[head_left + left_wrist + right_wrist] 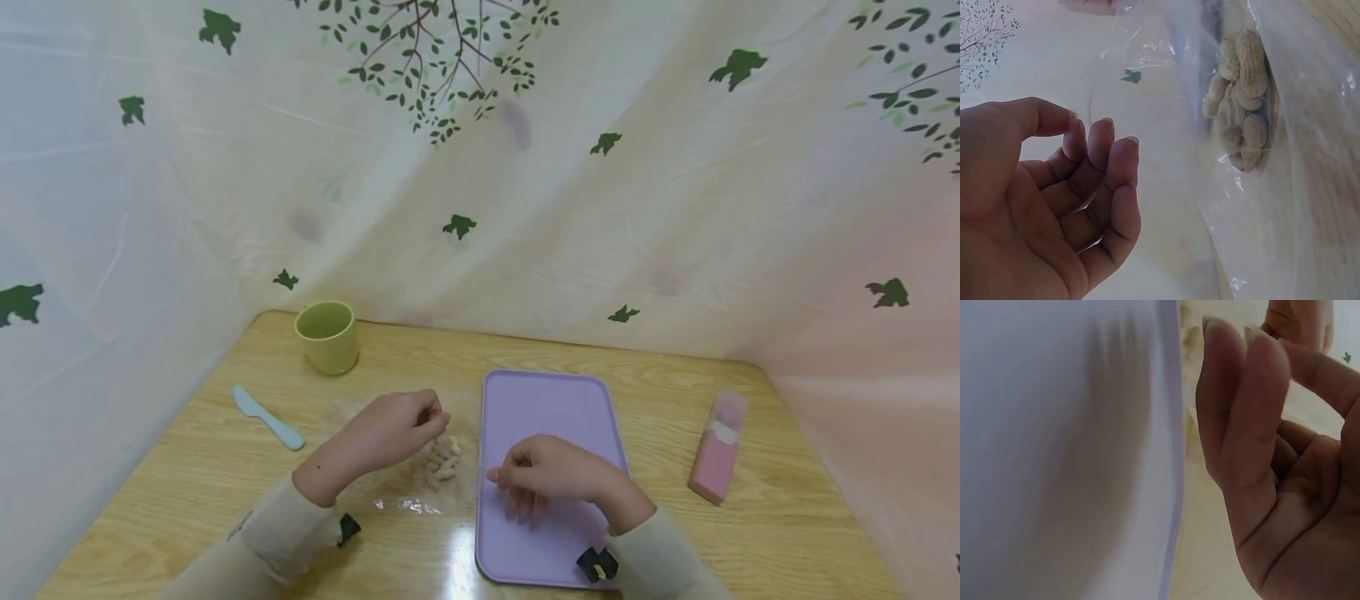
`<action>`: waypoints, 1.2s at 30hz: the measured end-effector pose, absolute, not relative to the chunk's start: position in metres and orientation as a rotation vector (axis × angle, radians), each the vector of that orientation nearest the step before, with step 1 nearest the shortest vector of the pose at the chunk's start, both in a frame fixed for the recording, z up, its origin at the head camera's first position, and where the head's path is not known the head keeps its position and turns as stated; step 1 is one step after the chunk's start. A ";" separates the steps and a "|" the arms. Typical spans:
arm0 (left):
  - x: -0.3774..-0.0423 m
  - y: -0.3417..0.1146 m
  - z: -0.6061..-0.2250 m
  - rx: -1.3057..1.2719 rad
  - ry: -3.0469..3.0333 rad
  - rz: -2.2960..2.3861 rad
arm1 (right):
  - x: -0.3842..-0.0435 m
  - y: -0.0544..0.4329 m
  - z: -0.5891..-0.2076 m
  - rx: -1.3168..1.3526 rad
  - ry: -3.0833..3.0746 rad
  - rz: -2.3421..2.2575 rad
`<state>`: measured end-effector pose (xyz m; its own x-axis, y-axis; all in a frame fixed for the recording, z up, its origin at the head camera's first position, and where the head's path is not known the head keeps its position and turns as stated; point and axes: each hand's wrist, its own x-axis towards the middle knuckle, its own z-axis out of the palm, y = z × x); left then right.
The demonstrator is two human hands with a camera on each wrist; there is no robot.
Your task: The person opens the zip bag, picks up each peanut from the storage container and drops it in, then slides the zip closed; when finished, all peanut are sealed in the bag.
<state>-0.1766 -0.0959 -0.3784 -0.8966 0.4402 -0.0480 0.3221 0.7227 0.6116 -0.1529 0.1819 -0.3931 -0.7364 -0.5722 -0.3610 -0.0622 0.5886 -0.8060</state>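
Observation:
A clear plastic bag (412, 505) lies on the table, with several unshelled peanuts (444, 462) in it. My left hand (393, 429) is above the bag; thumb and index fingertip meet at a thin edge of its film, the other fingers bent alongside. In the left wrist view the peanuts (1244, 103) show close up, right of the hand (1066, 187). Over the left part of a purple tray (551, 408), my right hand (551, 471) hovers with loosely bent fingers. Nothing shows in its grasp in the right wrist view, where the tray edge (1172, 456) runs beside it.
A green mug (330, 342) stands at the back left, with a light blue knife (266, 417) in front of it. To the right of the tray lies a pink case with a translucent lid (716, 458). A leaf-patterned curtain (525, 250) hangs behind the table.

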 end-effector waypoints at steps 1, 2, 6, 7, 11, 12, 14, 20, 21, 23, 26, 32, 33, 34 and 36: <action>-0.177 -0.095 -0.379 0.601 2.732 0.924 | -0.151 0.181 -0.395 -0.522 2.188 -1.081; -0.179 -0.095 -0.379 0.590 2.729 0.932 | -0.149 0.179 -0.397 -0.539 2.170 -1.077; -0.185 -0.094 -0.382 0.604 2.747 0.953 | -0.143 0.169 -0.402 -0.559 2.142 -1.094; -0.187 -0.095 -0.383 0.626 2.752 0.957 | -0.142 0.166 -0.402 -0.557 2.144 -1.093; -0.199 -0.098 -0.388 0.757 2.713 0.949 | -0.141 0.158 -0.405 -0.560 2.180 -1.065; -0.204 -0.098 -0.390 0.777 2.681 0.951 | -0.141 0.157 -0.406 -0.561 2.188 -1.056; -0.213 -0.099 -0.393 0.781 2.593 0.962 | -0.141 0.155 -0.405 -0.567 2.200 -1.041; -0.239 -0.098 -0.398 0.736 2.465 0.908 | -0.141 0.150 -0.403 -0.556 2.210 -1.028; -0.242 -0.097 -0.398 0.757 2.470 0.885 | -0.141 0.149 -0.403 -0.554 2.209 -1.031; -0.248 -0.097 -0.398 0.812 2.477 0.857 | -0.141 0.149 -0.403 -0.552 2.210 -1.039; -0.253 -0.100 -0.395 0.864 2.473 0.865 | -0.140 0.150 -0.401 -0.565 2.231 -1.051; -0.250 -0.119 -0.386 0.857 2.445 1.000 | -0.139 0.160 -0.393 -0.565 2.294 -1.101; -0.249 -0.121 -0.385 0.860 2.441 1.021 | -0.139 0.162 -0.391 -0.560 2.299 -1.112; -0.247 -0.123 -0.385 0.861 2.439 1.038 | -0.139 0.164 -0.389 -0.563 2.312 -1.114; -0.246 -0.125 -0.386 0.854 2.434 1.067 | -0.139 0.168 -0.387 -0.571 2.331 -1.120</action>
<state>-0.2457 -0.1252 -0.3863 -0.7579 0.6484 -0.0722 0.3864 0.5353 0.7511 -0.1390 0.1679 -0.3873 -0.7932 -0.5571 -0.2459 -0.1562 0.5764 -0.8021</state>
